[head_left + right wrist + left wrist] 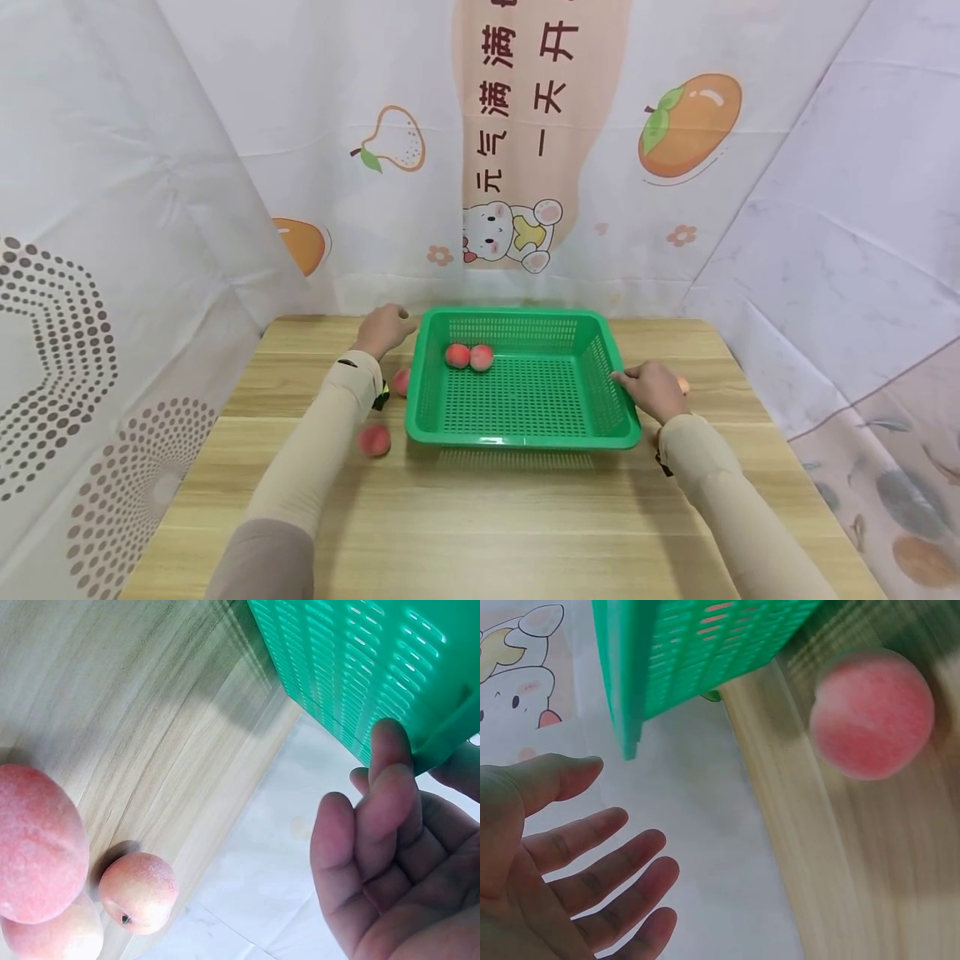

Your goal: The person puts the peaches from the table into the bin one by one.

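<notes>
A green perforated plastic basket (517, 441) sits at the middle of the table, with two peaches (482, 358) in its far left part. My right hand (655, 390) grips the basket's right rim, thumb over the edge and fingers against the outer side. Off the far left corner is my left hand (384, 331); in the left wrist view its fingers (619, 866) are spread and relaxed, apart from the rim and holding nothing. Two more peaches (374, 440) lie on the table left of the basket, one partly hidden by its wall.
Several peaches (139, 892) lie right of the basket, mostly hidden by my right hand in the head view. The wooden table (510, 525) has its far edge just behind the basket. A printed white curtain (360, 217) hangs behind it and at both sides.
</notes>
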The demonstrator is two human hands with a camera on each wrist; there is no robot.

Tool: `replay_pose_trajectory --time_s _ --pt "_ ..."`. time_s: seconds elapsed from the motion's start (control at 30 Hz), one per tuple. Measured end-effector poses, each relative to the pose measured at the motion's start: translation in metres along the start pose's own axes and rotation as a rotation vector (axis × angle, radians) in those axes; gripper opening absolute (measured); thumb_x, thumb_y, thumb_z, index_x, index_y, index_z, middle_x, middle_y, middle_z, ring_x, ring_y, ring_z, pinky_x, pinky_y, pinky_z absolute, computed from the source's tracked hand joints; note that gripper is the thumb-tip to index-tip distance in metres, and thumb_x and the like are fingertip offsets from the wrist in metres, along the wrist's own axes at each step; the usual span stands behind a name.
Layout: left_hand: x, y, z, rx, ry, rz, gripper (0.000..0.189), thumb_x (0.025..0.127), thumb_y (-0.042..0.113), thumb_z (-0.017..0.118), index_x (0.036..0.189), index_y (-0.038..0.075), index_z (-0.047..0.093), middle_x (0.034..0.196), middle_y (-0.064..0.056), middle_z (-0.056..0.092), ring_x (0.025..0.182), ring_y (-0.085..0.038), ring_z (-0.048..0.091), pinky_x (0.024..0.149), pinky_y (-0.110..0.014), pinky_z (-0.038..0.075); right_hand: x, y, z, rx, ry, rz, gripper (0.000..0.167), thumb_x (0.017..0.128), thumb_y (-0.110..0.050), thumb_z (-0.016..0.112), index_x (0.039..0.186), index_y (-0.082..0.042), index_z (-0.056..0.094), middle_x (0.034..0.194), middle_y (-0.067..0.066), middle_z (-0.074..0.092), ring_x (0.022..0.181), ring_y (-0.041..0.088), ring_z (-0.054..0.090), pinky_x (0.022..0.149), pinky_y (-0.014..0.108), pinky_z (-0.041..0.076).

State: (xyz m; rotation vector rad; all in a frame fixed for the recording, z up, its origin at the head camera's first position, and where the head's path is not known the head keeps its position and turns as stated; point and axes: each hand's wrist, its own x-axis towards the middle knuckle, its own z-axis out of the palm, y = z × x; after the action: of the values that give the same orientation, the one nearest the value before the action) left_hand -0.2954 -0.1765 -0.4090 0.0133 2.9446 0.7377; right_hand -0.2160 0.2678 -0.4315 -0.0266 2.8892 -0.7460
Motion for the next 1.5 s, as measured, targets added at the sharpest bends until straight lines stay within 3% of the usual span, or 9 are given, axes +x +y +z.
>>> replay_pose_trajectory --time_s 0.17,0.53,0.8,1.07,1.27,1.37,1.5 --pt "0.0 -0.006 0.004 0.0 -0.006 -0.007 0.044 0.095 0.027 0.058 0.13 0.001 0.06 0.135 -0.02 0.059 0.123 -0.04 0.055 0.097 -0.051 0.048 0.002 0.0 -0.002 -0.007 0.012 0.011 0.044 0.101 -0.031 0.051 0.119 0.006 0.067 0.082 0.011 0.074 0.085 0.028 0.068 0.081 0.049 0.049" --pt "-0.002 -0.014 0.009 0.021 -0.049 -0.013 0.041 0.096 0.025 0.057 0.128 -0.001 0.06 0.136 -0.021 0.057 0.126 -0.04 0.053 0.102 -0.051 0.045 0.0 0.0 -0.005 -0.003 0.009 0.02 0.046 0.1 -0.031 0.052 0.122 0.007 0.065 0.092 0.018 0.074 0.09 0.033 0.068 0.08 0.049 0.051" --pt "-0.005 -0.023 0.016 0.0 -0.153 -0.025 0.04 0.094 0.024 0.061 0.128 0.002 0.061 0.138 -0.021 0.056 0.129 -0.041 0.049 0.106 -0.052 0.041 -0.001 0.0 -0.004 0.008 0.012 0.013 0.046 0.1 -0.031 0.052 0.123 0.008 0.063 0.1 0.022 0.073 0.095 0.037 0.068 0.084 0.051 0.052" --pt "-0.014 -0.038 0.023 -0.033 -0.207 0.012 0.042 0.094 0.028 0.062 0.126 0.001 0.062 0.14 -0.023 0.053 0.131 -0.043 0.047 0.107 -0.054 0.039 0.0 0.001 0.002 0.025 0.004 0.015 0.046 0.1 -0.031 0.052 0.123 0.007 0.064 0.1 0.021 0.073 0.092 0.033 0.069 0.082 0.049 0.052" --pt "-0.021 -0.047 0.03 -0.059 -0.248 0.07 0.045 0.092 0.029 0.062 0.129 0.002 0.061 0.129 -0.023 0.061 0.119 -0.039 0.058 0.102 -0.052 0.045 0.0 0.001 0.002 0.021 -0.006 0.026 0.047 0.101 -0.032 0.051 0.124 0.006 0.063 0.098 0.019 0.074 0.095 0.034 0.068 0.084 0.051 0.051" --pt "-0.022 -0.049 0.034 -0.07 -0.272 0.061 0.043 0.093 0.028 0.061 0.129 0.004 0.061 0.129 -0.022 0.062 0.12 -0.038 0.058 0.102 -0.052 0.044 0.0 0.001 0.001 0.017 -0.006 0.025 0.047 0.101 -0.033 0.05 0.124 0.005 0.063 0.097 0.018 0.074 0.095 0.035 0.067 0.084 0.051 0.05" --pt "-0.024 -0.051 0.037 -0.074 -0.293 0.037 0.042 0.096 0.028 0.059 0.131 0.006 0.06 0.131 -0.021 0.061 0.122 -0.037 0.056 0.103 -0.052 0.044 0.001 0.0 0.0 0.022 -0.002 0.014 0.045 0.101 -0.032 0.05 0.123 0.005 0.065 0.086 0.013 0.074 0.082 0.025 0.067 0.078 0.044 0.051"
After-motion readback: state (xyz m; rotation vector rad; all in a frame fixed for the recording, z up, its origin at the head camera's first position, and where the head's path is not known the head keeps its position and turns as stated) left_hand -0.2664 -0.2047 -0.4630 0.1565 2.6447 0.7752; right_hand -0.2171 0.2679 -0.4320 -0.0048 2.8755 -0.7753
